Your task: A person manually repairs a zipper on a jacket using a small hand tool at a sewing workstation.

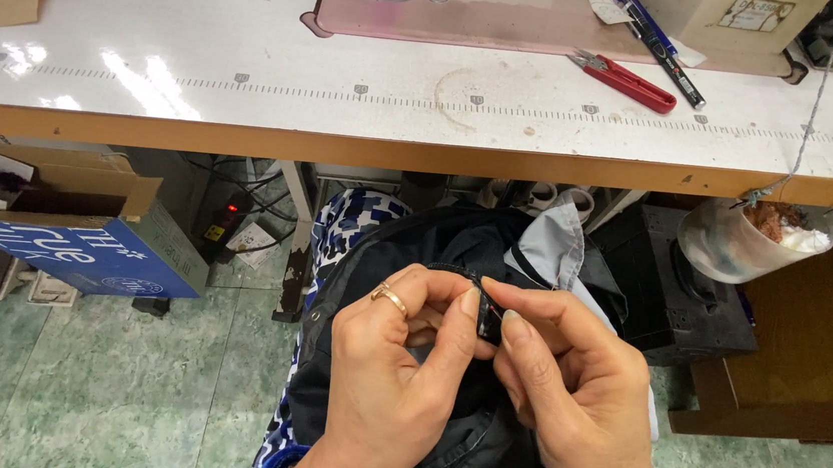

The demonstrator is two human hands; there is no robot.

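Note:
A dark grey-black garment with a pale grey lining lies in my lap below the table edge. My left hand, a ring on one finger, pinches a small black part of the fabric between thumb and forefinger. My right hand pinches the same spot from the right, fingertips meeting the left hand's. What exactly is between the fingertips is too small to tell.
A white sewing table with a ruler strip spans the top, holding red thread snips, pens and a sewing machine base. A clear plastic cup of scraps hangs at the right. A cardboard box stands on the green tiled floor.

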